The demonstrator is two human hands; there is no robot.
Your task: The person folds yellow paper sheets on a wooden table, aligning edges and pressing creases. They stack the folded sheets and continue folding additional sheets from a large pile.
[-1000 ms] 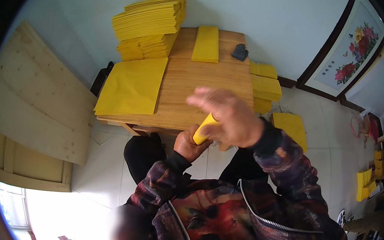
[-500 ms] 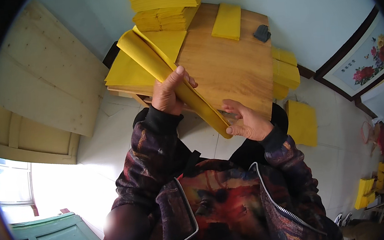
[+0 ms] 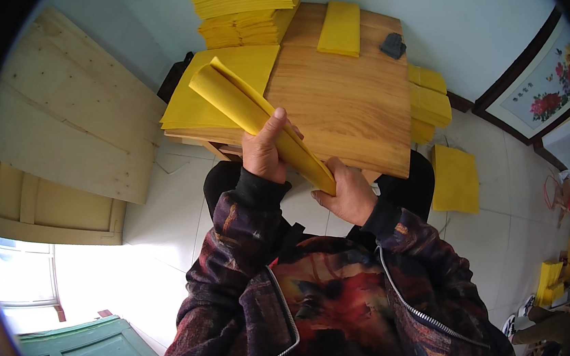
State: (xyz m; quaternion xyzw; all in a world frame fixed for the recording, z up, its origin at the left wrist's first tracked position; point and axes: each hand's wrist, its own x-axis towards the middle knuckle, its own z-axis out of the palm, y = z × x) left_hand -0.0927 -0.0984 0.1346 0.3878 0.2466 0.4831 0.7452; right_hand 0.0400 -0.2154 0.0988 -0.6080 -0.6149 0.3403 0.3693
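Observation:
A loosely rolled sheaf of yellow paper (image 3: 226, 98) slants above the near edge of the wooden table (image 3: 340, 104), its upper end toward the far left. Around its middle my left hand (image 3: 267, 149) is closed, thumb on top. My right hand (image 3: 349, 192) grips the lower right end, with the thumb below and the fingers curled behind it. Beneath the roll's far end lies a flat pile of yellow sheets (image 3: 240, 65) on the table's left side. A narrow folded yellow stack (image 3: 339, 30) rests at the far edge, beside a small dark grey object (image 3: 392, 46).
Tall yellow paper stacks (image 3: 245, 10) stand at the table's back left. More yellow bundles (image 3: 428, 99) sit right of the table, and another yellow stack (image 3: 454, 179) is on the floor. Wooden boards (image 3: 65, 103) lean at left; a framed flower picture (image 3: 537, 85) stands at right.
My right hand has closed on the roll's lower end, where its fingers were spread before. The roll and my left hand have shifted slightly to the right in view.

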